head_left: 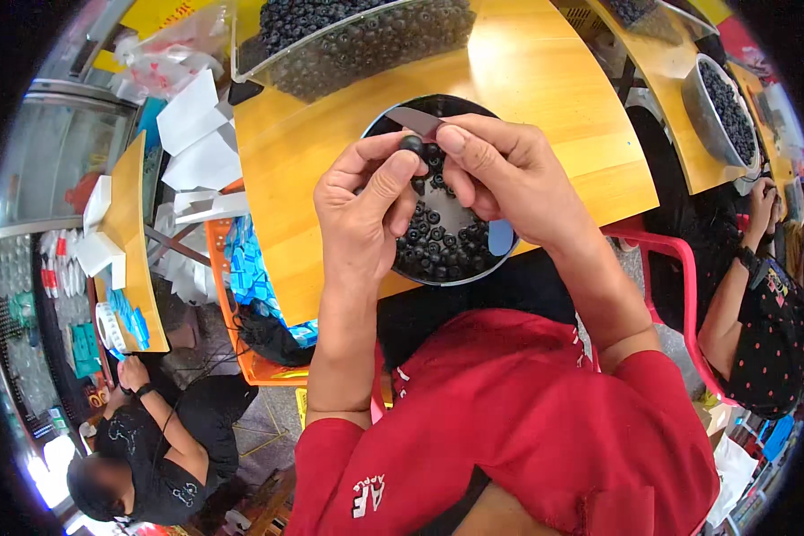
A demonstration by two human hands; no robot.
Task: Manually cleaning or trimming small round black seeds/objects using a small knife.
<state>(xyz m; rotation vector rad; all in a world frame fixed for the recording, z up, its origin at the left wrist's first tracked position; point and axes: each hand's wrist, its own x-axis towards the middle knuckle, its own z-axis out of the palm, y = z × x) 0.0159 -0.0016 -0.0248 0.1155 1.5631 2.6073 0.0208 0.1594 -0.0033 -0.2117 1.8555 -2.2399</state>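
- While I hold both hands over the bowl (393, 121) on the yellow table (545, 80), my left hand (362, 210) pinches a small dark round fruit (411, 143) between thumb and forefinger, just above the bowl's far rim.
- My right hand (500, 174) is closed around a short knife (415, 121), its blade touching the fruit from above.
- Below my hands, the bowl holds many more dark fruits (442, 246); beyond the bowl stands a clear tray (330, 58) full of them.
- I judge the fruit could slip, being small and smooth, and the blade might then meet my left thumb, which sits just beside the edge.
- If my pinch loosens, I expect the fruit to drop among the others in the bowl.
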